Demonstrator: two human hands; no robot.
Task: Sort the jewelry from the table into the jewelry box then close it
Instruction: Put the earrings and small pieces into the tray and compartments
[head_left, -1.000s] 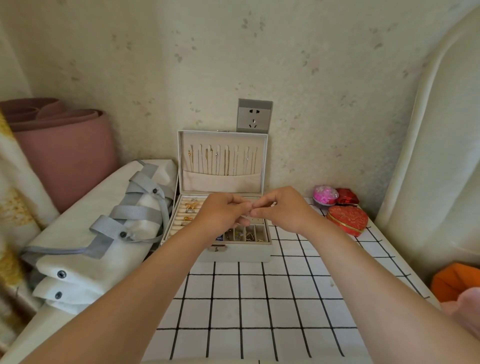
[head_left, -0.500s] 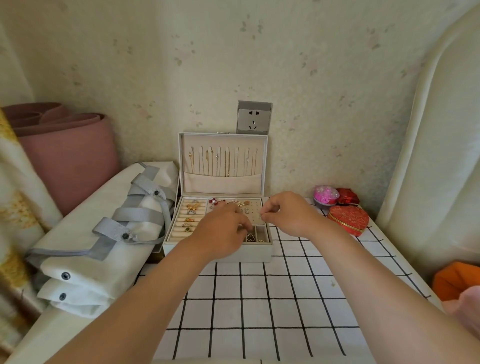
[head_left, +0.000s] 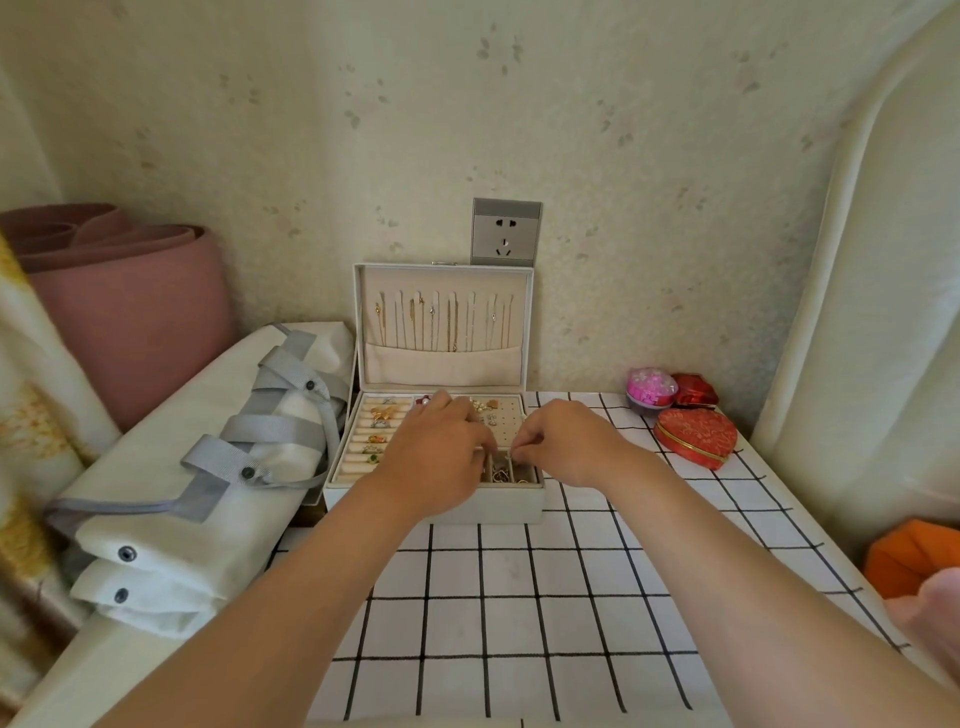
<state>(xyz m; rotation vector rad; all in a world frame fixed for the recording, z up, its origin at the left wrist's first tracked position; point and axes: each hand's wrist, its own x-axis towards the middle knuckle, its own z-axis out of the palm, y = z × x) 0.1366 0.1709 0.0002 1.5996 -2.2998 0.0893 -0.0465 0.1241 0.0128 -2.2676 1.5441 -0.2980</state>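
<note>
The white jewelry box (head_left: 434, 512) stands open at the back of the checked table (head_left: 519, 613), its lid (head_left: 528, 332) upright with several thin necklaces hanging inside. Rings sit in the ring rolls (head_left: 382, 415) on the left of the tray. My left hand (head_left: 439, 457) hovers over the middle of the tray, fingers curled downward and hiding what lies under them. My right hand (head_left: 566, 441) is over the tray's right side and pinches a small jewelry piece (head_left: 511, 456) just above the small front compartments (head_left: 522, 474).
A red heart-shaped box (head_left: 696, 436), a pink ball (head_left: 651, 388) and a small red box (head_left: 695, 389) sit at the back right. A white bag with grey straps (head_left: 208, 452) lies left of the box, a pink roll (head_left: 130, 306) behind it. A wall socket (head_left: 505, 232) is above the lid.
My hands, first joined fingertip to fingertip above the tray, have parted and dropped lower. Both now sit close over the small front compartments.
</note>
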